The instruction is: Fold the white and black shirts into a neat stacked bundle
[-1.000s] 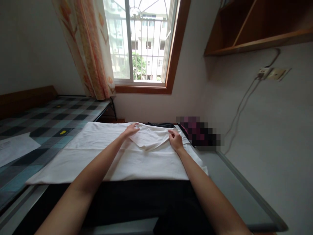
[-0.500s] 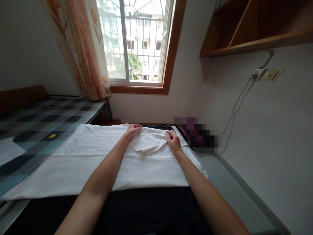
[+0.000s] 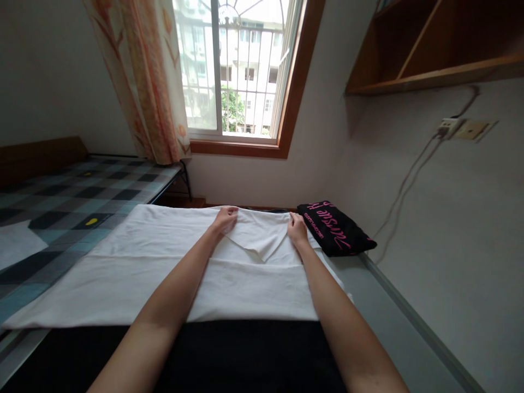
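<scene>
A white cloth (image 3: 164, 267) lies spread flat over a dark cloth (image 3: 229, 355) on a grey table. At its far edge a triangular flap (image 3: 257, 237) is folded back toward me. My left hand (image 3: 225, 218) pinches the flap's left end at the far edge, fingers curled closed. My right hand (image 3: 297, 229) grips the flap's right end, fingers also closed on the fabric. Both forearms reach straight out over the cloth.
A folded black garment with pink lettering (image 3: 335, 232) lies at the table's far right. A bed with a checked cover (image 3: 61, 202) stands to the left. Beyond are a window (image 3: 237, 71), a curtain (image 3: 143, 82), a wooden shelf (image 3: 429, 49) and a wall socket with a cable (image 3: 450, 126).
Both hands slid outward and slightly farther along the far edge, drawing the folded flap flatter and tauter into a clean triangle. The camera view shifted a little.
</scene>
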`<state>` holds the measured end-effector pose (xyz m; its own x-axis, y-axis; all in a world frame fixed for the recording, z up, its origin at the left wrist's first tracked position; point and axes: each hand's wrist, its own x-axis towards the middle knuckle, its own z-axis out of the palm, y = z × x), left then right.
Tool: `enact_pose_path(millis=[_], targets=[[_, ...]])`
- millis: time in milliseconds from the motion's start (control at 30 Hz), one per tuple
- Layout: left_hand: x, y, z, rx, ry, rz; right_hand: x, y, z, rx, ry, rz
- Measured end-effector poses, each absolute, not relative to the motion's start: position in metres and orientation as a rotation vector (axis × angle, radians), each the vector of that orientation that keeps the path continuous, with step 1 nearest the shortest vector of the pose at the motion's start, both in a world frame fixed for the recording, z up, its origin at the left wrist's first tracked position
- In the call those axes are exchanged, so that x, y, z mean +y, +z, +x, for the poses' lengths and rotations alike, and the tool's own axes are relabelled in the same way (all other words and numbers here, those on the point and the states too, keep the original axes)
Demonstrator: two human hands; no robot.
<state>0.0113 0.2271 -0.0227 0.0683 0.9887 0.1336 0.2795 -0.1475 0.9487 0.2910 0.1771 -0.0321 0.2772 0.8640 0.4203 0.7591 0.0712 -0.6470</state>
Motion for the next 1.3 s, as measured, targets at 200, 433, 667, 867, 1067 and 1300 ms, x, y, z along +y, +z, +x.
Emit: enact_pose_path(millis=[200,433,667,867,1067,1300], targets=[[0.226,-0.022,0.009,1.361,1.082,1.698,0.169,-0.033,0.288,-1.612,0.123,-1.737],[0.227,-0.013,0.001,1.331,0.958,1.823,0.177,-0.031,0.296,-1.650,0.229,-1.795],[0.227,-0.017,0.004,1.396,0.919,1.903,0.178,-0.036,0.291,-1.664,0.080,-1.924],[0.223,-0.022,0.018,1.477,0.925,2.011,0.174,-0.035,0.288,-1.697,0.066,-1.952],[0.223,-0.020,0.013,1.544,0.817,2.022,0.165,-0.027,0.283,-1.748,0.020,-2.044],[0.219,-0.005,-0.002,1.532,0.680,1.998,0.156,-0.013,0.278,-1.739,0.081,-2.106]])
